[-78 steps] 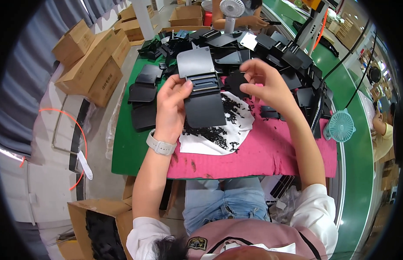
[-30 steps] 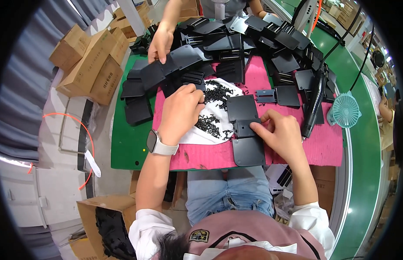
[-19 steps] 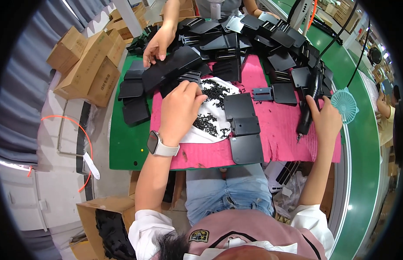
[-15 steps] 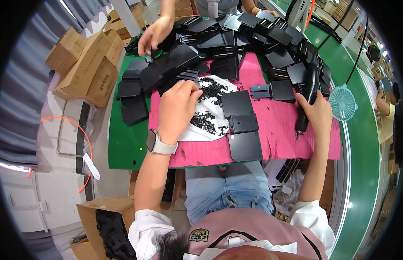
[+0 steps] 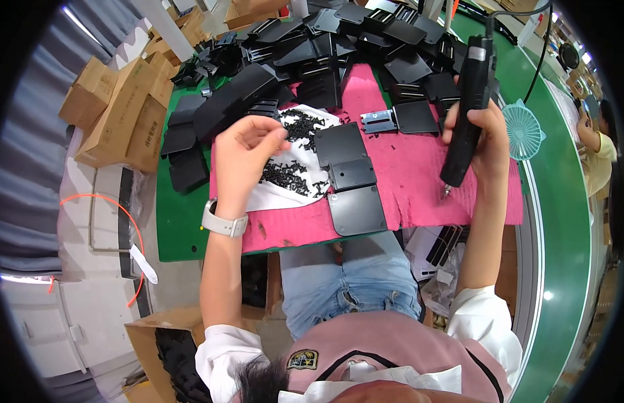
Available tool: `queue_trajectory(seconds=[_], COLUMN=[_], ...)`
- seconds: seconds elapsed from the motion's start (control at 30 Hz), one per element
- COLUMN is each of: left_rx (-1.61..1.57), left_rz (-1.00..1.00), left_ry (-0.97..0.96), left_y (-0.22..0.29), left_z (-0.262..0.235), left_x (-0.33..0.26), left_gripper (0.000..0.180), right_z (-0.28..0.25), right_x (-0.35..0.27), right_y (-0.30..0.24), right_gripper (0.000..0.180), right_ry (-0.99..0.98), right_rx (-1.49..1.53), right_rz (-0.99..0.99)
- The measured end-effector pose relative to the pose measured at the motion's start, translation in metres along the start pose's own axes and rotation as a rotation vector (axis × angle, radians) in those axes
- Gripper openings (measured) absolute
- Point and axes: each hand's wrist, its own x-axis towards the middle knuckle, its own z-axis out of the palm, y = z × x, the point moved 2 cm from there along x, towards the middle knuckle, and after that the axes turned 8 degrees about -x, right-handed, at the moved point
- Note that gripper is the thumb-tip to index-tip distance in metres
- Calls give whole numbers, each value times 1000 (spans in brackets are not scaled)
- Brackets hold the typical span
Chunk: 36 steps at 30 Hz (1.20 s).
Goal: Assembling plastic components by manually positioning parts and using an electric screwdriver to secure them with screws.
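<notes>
Head view | left fingers (image 5: 261, 138) pinching, maybe a screw (image 5: 295, 158), cannot tell | right hand (image 5: 483, 138) gripping electric screwdriver (image 5: 467, 101) | hinged plate (image 5: 351, 178) waiting, unscrewed

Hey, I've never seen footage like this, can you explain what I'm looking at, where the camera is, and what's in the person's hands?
This is one wide fisheye view from a camera worn on a person's head, looking down at their bare hands; no robot is involved. The left hand hovers over a heap of small black screws on white paper, fingers pinched. Whether it holds a screw is too small to tell. The right hand grips a black electric screwdriver, tip down. Between them, on a pink mat, lies a black hinged plate. More black parts are piled behind, and cardboard boxes stand to the left.
</notes>
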Motion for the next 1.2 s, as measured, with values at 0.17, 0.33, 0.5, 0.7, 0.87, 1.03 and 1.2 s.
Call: queue_trajectory(seconds=[0.17, 0.33, 0.5, 0.7, 0.87, 1.03, 1.2], left_rx=[-461, -623, -600, -540, -468, -556, -358], left_rz=[-205, -279, -270, -257, -241, -127, -120], left_ry=[-139, -192, -206, -204, -201, -245, -145], left_y=[6, 7, 12, 10, 12, 10, 10], left_z=[35, 55, 61, 59, 59, 59, 60], left_x=[-31, -47, -50, -50, -53, -57, -55], left_gripper=[17, 20, 18, 16, 15, 15, 14], right_z=[35, 73, 80, 85, 90, 91, 81], right_x=[6, -2, -18, -19, -20, -9, 1], right_y=[-34, -55, -72, -65, -63, -48, -41], right_gripper=[52, 50, 49, 46, 43, 40, 38], right_ry=[-465, -624, -723, -642, -576, -585, -617], right_rx=[633, 785, 600, 550, 470, 714, 786], right_rz=[-277, -538, -636, -555, -468, -389, -404])
